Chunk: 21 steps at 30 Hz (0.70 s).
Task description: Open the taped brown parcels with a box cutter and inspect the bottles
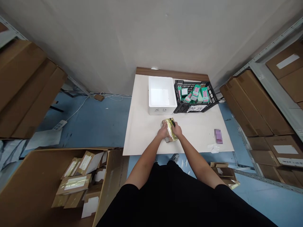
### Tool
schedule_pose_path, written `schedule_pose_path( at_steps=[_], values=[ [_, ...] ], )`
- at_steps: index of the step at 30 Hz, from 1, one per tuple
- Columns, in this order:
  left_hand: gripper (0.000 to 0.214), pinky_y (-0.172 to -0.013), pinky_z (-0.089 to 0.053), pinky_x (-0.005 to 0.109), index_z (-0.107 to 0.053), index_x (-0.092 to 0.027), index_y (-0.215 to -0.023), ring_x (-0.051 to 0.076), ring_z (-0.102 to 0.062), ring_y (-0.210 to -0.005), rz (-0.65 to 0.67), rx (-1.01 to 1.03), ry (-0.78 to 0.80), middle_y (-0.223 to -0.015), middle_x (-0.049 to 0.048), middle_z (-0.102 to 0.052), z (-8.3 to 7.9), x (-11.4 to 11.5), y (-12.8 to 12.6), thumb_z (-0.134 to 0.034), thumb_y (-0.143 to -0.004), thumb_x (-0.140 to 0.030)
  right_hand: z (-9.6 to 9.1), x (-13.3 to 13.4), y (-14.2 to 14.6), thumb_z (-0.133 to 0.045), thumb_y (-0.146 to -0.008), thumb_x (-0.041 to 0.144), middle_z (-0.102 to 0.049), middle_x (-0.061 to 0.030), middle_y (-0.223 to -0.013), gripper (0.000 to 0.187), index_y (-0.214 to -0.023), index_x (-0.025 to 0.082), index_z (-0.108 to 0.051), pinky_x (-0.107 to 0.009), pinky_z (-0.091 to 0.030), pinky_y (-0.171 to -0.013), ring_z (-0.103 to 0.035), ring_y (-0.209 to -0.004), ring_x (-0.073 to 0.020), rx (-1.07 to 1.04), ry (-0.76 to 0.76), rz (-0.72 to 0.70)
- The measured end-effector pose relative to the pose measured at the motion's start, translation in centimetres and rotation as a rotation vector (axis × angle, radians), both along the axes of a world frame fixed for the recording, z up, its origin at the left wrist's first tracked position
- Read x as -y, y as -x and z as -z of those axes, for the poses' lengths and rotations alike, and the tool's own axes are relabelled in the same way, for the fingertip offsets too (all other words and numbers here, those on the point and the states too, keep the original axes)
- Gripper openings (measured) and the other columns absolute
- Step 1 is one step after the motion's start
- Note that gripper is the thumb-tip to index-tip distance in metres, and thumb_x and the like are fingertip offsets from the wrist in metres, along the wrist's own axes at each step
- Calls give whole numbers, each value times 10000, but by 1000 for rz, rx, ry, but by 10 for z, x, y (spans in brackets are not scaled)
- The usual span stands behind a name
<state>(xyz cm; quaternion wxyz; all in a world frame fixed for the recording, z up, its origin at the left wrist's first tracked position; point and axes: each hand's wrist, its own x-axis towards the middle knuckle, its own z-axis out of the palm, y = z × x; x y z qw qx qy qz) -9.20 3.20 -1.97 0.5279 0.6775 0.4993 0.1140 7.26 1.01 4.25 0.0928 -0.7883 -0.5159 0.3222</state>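
Note:
A small cardboard parcel (170,126) wrapped with shiny yellowish tape lies on the white-topped table, close to its front edge. My left hand (163,131) grips the parcel's left side, thumb on top. In my closed right hand (177,130) is a slim black-and-yellow tool that looks like a box cutter (172,122). That hand rests against the parcel's right side, and the tool lies over its upper right corner. The blade, if out, is too small to make out.
Behind the parcel stand a white foam box (163,110) and a black plastic crate (180,108) holding several green-and-pink boxes. A purple packet (218,136) and crumpled white plastic (213,148) lie right. A large carton (106,176) of taped parcels stands at left; shelved cartons flank both sides.

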Motion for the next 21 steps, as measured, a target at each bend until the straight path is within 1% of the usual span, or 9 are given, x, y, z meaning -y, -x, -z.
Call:
schedule_pose_path(
  at_steps=[3, 6, 8, 11, 15, 18, 21],
  values=[
    [1336, -1264, -354, 573, -323, -315, -1694, 467, -46, -1674, 34, -195, 11, -1841, 75, -34, -2, 0, 1, -989, -555, -519, -4, -4, -1, -436, -1062, 286, -779, -92, -1153, 578, -1638, 257, -398, -332, -519, -895, -730, -1046, -275, 42, 27, -81],
    [1304, -1238, -359, 617, -259, -380, -1710, 502, -64, -1660, 79, -320, 12, -1845, 27, 21, -5, 1, 4, -960, -616, -488, -6, -5, 1, -431, -1067, 285, -783, -86, -1148, 608, -1672, 278, -373, -336, -519, -895, -728, -1052, -278, 50, 45, -132],
    [1282, -1223, -374, 618, -240, -387, -1714, 513, -98, -1648, 106, -367, 12, -1846, 26, 35, -7, 1, 2, -947, -647, -476, -6, -4, 4, -428, -1071, 286, -784, -88, -1153, 611, -1679, 280, -374, -334, -515, -898, -727, -1059, -279, 57, 46, -154],
    [1271, -1204, -398, 607, -238, -371, -1714, 524, -145, -1627, 118, -401, 11, -1847, 41, 44, -11, 1, -4, -943, -661, -474, -7, -4, 7, -426, -1075, 285, -784, -97, -1170, 619, -1691, 283, -367, -340, -509, -898, -728, -1056, -286, 63, 49, -178],
    [1310, -1184, -419, 601, -221, -353, -1723, 533, -202, -1601, 105, -406, 22, -1846, 44, 45, -12, 0, -7, -948, -636, -444, -5, -6, 9, -422, -1078, 292, -784, -103, -1177, 624, -1698, 287, -353, -354, -509, -890, -728, -1041, -296, 65, 53, -183],
    [1303, -1170, -435, 592, -224, -361, -1721, 532, -239, -1582, 115, -419, 16, -1846, 32, 49, -12, 0, -6, -942, -639, -463, -5, -10, 10, -467, -1064, 316, -788, -97, -1166, 618, -1677, 299, -391, -356, -513, -887, -726, -1047, -300, 56, 55, -189],
    [1271, -1151, -451, 578, -237, -367, -1718, 521, -298, -1547, 121, -427, 3, -1845, 16, 67, -11, 0, -4, -922, -655, -497, -8, -18, 10, -533, -1036, 343, -790, -113, -1172, 616, -1643, 289, -445, -369, -515, -888, -725, -1071, -321, 62, 81, -216]
  ],
)
